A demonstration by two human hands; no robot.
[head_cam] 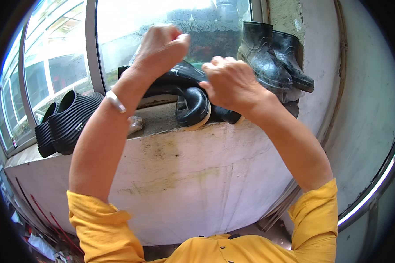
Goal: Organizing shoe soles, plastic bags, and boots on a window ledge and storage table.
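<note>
My left hand (164, 49) is raised in front of the window, its fingers curled in and the thumb folded against them. Whether anything thin is inside that fist is hidden. Lower and to the right, my right hand (233, 82) has bent fingers, with its palm turned away from view. Behind and below both hands lie black rubber boots (194, 110) with pale soles, on a concrete window sill (158, 116). My right hand overlaps them in the picture; contact cannot be made out. A silver bracelet (116, 101) circles my left wrist.
Ribbed black slip-on shoes (67, 123) stand at the sill's left. Upright black rubber boots (266, 59) stand at its right end. A crumpled clear plastic piece (135, 124) lies near my left forearm. Behind is a window pane (128, 29); below, a stained white wall (184, 184).
</note>
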